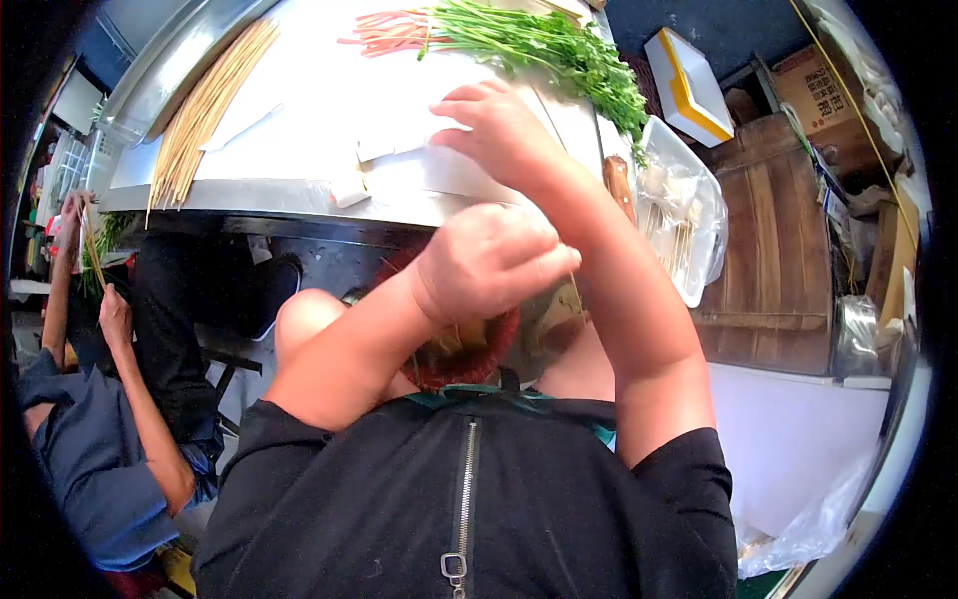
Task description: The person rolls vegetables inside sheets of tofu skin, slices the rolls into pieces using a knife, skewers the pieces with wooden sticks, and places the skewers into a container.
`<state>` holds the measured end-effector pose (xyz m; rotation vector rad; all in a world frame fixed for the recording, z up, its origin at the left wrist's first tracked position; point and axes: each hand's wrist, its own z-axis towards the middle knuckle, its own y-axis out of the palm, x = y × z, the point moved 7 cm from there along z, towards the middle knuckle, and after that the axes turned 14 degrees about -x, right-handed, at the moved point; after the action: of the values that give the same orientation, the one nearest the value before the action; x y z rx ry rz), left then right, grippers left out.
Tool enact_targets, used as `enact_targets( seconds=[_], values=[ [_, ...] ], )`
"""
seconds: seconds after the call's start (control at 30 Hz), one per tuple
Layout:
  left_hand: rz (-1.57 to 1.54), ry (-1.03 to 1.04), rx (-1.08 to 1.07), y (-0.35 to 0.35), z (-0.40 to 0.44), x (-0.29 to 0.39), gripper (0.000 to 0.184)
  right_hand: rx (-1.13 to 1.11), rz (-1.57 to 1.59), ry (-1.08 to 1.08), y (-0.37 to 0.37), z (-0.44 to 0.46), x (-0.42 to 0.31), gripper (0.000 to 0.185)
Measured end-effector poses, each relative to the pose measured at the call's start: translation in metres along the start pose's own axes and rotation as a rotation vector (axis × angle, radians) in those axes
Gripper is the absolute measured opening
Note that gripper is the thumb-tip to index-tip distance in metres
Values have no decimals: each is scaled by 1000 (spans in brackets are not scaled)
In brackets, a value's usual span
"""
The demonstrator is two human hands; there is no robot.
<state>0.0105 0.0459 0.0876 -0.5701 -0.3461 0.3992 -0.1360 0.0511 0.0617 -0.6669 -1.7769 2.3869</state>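
Observation:
My left hand (489, 262) is closed in front of the table edge, above my lap. A thin stick, seemingly a skewer (576, 292), points down from its fingertips. Past it, my right hand (494, 130) reaches over the white tabletop (309, 70) with fingers apart, and I see nothing in it. Green leafy herbs (559, 50) lie just beyond the right hand, next to pink strips (389, 32). Many bamboo skewers (212, 110) rest in a bundle on the table's left side. A small white block (348, 189) sits at the front edge.
A clear plastic tray (711, 215) with skewered pieces stands at the right, beside a wooden handle (618, 185). Below my hands is a red basket (439, 377). At the left, a co-worker (95, 459) holds sticks and greens. A white-and-yellow box (689, 85) stands at the back right.

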Motion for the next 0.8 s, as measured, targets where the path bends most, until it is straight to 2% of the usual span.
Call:
enact_targets(
  seconds=[0.13, 0.23, 0.3, 0.33, 0.4, 0.47, 0.53, 0.6, 0.67, 0.8],
  values=[
    [-4, -53, -52, 5, -7, -7, 19, -91, -44, -51, 22, 23, -7, 32],
    [-36, -72, -4, 0, -9, -12, 19, -165, -61, -16, 20, 23, -1, 34],
    [-58, -77, 21, -3, -10, -15, 19, -115, -70, 13, 4, 19, 8, 34],
    [-37, -108, 1, -5, -10, -19, 19, -111, -133, 95, -6, 22, 15, 30],
    [36, -150, 43, -15, -10, -27, 22, 53, -119, 140, -26, 21, 29, 29],
    [131, -293, 170, -32, -11, -42, 19, 39, -169, 156, -27, 15, 34, 29],
    [61, -484, 238, -54, -13, -59, 20, -134, -278, 72, -9, 10, 31, 27],
    [47, -587, 292, -62, -22, -76, 19, -109, -253, 63, -6, -2, 23, 22],
    [14, -717, 286, -65, -29, -84, 18, -64, -229, -34, -12, -15, 2, 19],
    [107, -676, 167, -57, -35, -93, 15, -16, -288, -59, -9, -40, -22, 14]
  ],
)
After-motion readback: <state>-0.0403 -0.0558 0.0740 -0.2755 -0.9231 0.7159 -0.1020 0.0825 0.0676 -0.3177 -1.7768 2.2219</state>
